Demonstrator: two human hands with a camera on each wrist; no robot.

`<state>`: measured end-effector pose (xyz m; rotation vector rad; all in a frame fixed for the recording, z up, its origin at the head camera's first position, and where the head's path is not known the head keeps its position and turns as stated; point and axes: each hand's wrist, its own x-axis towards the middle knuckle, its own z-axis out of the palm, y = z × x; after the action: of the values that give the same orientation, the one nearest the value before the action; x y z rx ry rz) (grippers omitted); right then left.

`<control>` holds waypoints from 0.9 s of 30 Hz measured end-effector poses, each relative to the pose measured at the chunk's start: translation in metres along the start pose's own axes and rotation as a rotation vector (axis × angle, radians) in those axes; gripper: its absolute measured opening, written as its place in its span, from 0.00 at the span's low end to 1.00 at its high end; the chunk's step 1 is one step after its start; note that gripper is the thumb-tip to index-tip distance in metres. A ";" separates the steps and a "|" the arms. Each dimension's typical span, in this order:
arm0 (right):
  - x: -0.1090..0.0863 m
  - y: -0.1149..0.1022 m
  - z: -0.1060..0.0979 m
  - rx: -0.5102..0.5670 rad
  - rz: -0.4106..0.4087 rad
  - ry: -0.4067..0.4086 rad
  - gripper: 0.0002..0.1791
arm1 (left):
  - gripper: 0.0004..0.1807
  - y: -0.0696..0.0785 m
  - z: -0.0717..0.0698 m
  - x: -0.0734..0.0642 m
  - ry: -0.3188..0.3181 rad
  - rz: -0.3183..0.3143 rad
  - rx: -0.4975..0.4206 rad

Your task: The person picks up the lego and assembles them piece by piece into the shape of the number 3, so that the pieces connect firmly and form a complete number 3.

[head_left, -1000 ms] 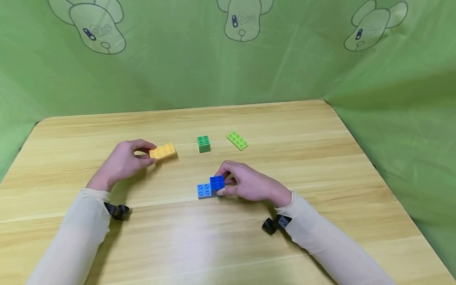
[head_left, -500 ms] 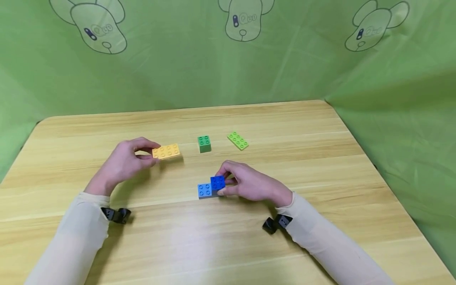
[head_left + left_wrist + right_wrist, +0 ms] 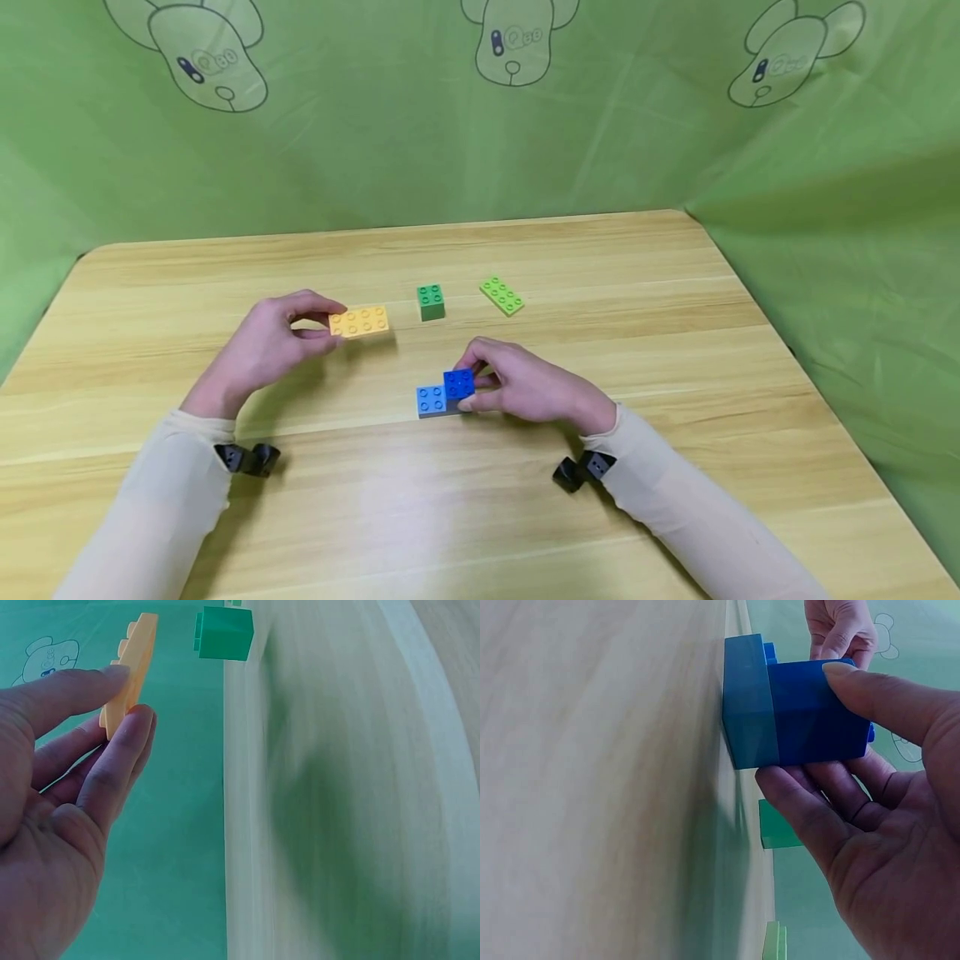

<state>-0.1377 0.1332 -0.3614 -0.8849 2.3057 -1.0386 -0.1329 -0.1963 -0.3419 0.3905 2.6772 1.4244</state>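
Note:
My left hand [image 3: 277, 346] pinches one end of a thin orange-yellow building brick [image 3: 360, 322], two studs wide, raised over the table with its shadow below. In the left wrist view that brick [image 3: 133, 671] shows edge-on between thumb and fingers. My right hand [image 3: 525, 382] grips a dark blue building brick [image 3: 459, 383] by its sides. This brick sits on the right end of a lighter blue brick [image 3: 431, 401], whose left studs stay bare. In the right wrist view the dark blue brick [image 3: 817, 712] lies flush against the light blue one [image 3: 748, 705].
Behind the hands stand a dark green brick [image 3: 431, 302] and, to its right, a flat lime green brick [image 3: 501, 296]. The wooden table [image 3: 360, 517] ends at a green curtain [image 3: 360, 150] at the back and right.
My left hand has carried the orange-yellow brick slightly to the right and turned it more level in the head view. The right hand and the blue bricks have stayed in place.

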 end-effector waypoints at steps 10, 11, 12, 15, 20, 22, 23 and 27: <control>0.001 0.001 0.000 0.002 0.007 0.001 0.16 | 0.18 -0.001 0.003 -0.002 0.001 -0.023 -0.008; 0.001 0.001 0.000 0.002 0.008 0.001 0.16 | 0.19 -0.001 0.003 -0.003 0.003 -0.030 -0.009; 0.001 0.001 0.000 0.004 0.008 0.000 0.16 | 0.19 -0.001 0.003 -0.003 0.004 -0.036 -0.009; 0.001 0.001 0.001 0.009 0.003 0.003 0.16 | 0.20 0.001 0.002 -0.004 0.011 -0.046 -0.014; 0.001 0.003 0.001 0.013 -0.005 0.005 0.16 | 0.20 0.005 0.001 -0.006 0.009 -0.071 -0.027; 0.001 0.003 0.001 0.013 -0.004 0.004 0.16 | 0.20 0.007 0.002 -0.008 0.009 -0.080 -0.041; 0.001 0.003 0.001 0.013 -0.004 0.003 0.16 | 0.21 0.009 0.002 -0.009 0.010 -0.081 -0.044; 0.002 0.003 0.001 0.016 0.000 0.005 0.16 | 0.21 0.014 0.004 -0.012 0.017 -0.079 -0.063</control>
<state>-0.1395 0.1331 -0.3641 -0.8764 2.2977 -1.0589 -0.1180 -0.1888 -0.3334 0.2665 2.6219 1.4910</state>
